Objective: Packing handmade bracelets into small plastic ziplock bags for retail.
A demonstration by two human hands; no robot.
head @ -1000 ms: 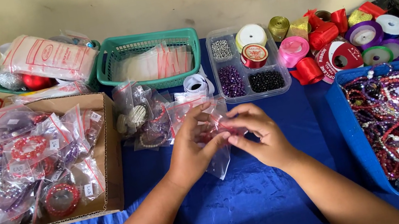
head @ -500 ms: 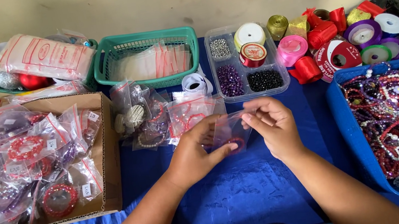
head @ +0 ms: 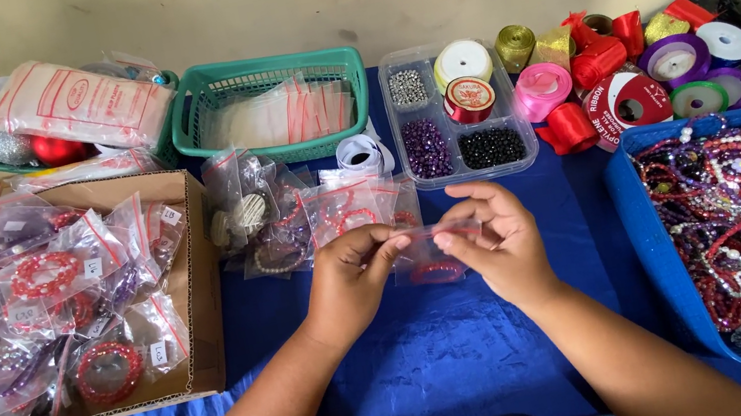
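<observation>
Both my hands hold a small clear zip bag with a red bead bracelet inside, just above the blue tablecloth. My left hand pinches the bag's top left edge. My right hand pinches the top right edge with thumb and fingers. A loose pile of filled clear bags lies just beyond my hands.
A cardboard box of bagged bracelets sits at left. A blue bin of loose bead bracelets stands at right. Behind are a green basket of empty bags, a clear bead tray and ribbon spools.
My hands have lowered toward the table and come level. The bag, first hanging from my fingers, is now held flat with both hands along its top edge.
</observation>
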